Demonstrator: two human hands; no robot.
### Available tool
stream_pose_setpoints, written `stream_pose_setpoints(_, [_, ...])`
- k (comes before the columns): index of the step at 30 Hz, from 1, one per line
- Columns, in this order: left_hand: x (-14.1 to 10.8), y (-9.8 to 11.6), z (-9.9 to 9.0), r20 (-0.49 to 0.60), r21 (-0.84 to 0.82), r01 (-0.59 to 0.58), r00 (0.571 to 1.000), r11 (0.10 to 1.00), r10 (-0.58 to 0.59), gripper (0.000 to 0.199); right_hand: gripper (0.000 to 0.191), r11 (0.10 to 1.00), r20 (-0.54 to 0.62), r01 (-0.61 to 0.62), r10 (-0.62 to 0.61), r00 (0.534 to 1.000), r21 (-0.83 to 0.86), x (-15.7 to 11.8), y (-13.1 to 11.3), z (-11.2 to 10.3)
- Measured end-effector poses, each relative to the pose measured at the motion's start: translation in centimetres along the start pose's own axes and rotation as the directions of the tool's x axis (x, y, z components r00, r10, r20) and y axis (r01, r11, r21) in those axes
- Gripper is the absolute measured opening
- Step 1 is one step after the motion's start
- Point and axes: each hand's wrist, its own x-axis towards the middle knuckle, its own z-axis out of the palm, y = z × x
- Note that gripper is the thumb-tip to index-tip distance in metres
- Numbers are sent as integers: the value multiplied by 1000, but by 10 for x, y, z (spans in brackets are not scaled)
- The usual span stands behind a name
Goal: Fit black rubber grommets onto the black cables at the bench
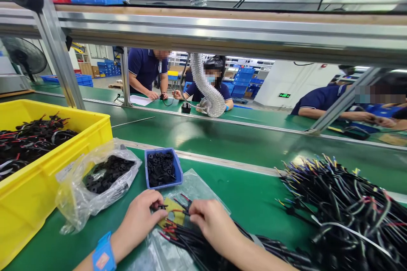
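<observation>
Fingers: our left hand [136,221] pinches a black part [163,207]; our right hand [213,225] pinches a cable [187,212].
Cable: between our 2 hands, over the yellow pad [179,219]; contact with the part, we cannot tell.
Bundle [193,237]: just beside; stray ends could snag our cable, we judge.
Tray [164,187]: near; our knuckles could tip it.

Blue wristband [104,252], L wrist.
</observation>
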Motion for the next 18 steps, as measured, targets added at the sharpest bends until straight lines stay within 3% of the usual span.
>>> stream_pose_setpoints(5, [-1,-4,0,-42,175,-100,993,979,109,7,20,995,43,30,-26,999,-99,11,-6,1])
stream_pose_setpoints(9, [-2,-6,0,-1,304,-158,986,939,167,18,22,978,92,43,-25,995,-206,10,-11,5])
stream_pose_setpoints(18, [-8,4,-3,132,455,-169,984,874,122,24,25,920,171,158,-102,980,-360,12,-13,8])
